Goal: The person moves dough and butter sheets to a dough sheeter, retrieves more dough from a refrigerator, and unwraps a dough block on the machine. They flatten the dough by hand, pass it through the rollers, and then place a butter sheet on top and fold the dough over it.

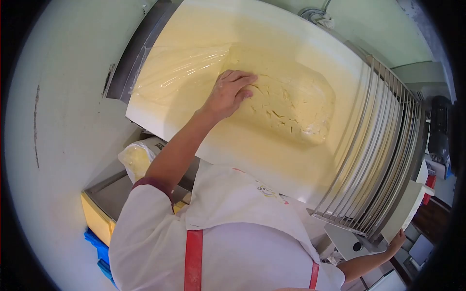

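A thick slab of pale yellow dough lies on a white work surface, its top marked with cracks and dents. My left hand rests on the near left part of the slab, fingers bent and thumb apart from them. Clear plastic film spreads over the surface from the dough's left end, close to that hand. Far to the lower right, my right hand grips the lower end of a long pale panel with a white edge. Its fingers show only small.
A curved metal bar guard stands over the surface's right end. To the lower left are an open bag with yellow contents and a yellow-sided bin. Coiled cable lies behind the surface. A dark bottle-like object is at far right.
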A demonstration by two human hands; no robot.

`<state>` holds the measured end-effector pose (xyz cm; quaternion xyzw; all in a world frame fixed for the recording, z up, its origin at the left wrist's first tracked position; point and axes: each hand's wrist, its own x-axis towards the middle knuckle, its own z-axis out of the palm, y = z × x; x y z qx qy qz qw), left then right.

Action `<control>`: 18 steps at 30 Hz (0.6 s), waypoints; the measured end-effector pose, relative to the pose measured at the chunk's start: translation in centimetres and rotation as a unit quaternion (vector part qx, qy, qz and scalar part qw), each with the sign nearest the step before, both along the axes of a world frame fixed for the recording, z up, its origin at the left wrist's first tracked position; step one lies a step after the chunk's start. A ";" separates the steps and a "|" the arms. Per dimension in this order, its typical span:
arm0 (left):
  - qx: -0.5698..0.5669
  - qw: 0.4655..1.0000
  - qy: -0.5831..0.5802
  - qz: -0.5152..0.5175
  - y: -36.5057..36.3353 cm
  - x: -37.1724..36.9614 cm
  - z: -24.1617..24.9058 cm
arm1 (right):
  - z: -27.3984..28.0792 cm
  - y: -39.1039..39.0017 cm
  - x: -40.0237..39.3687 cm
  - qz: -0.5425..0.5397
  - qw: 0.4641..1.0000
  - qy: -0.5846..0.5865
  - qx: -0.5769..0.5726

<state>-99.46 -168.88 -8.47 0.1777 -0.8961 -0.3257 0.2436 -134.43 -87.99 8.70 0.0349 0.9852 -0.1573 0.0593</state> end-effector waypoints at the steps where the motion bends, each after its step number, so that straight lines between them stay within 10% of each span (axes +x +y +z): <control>1: 0.008 1.000 -0.007 -0.010 -0.2 -0.4 -0.6 | 0.1 0.2 -0.4 0.013 1.000 -0.024 0.008; 4: -0.067 0.996 -0.052 -0.015 -0.5 -0.9 -1.0 | 0.5 1.1 0.0 0.050 0.993 -0.100 0.037; 13: -0.149 0.987 0.042 -0.031 0.9 -1.5 1.8 | -0.8 2.6 0.3 -0.171 0.854 0.110 -0.478; 18: -0.099 0.993 -0.018 -0.068 1.2 -2.0 -1.5 | 0.6 -0.2 1.7 -0.059 0.955 -0.079 -0.280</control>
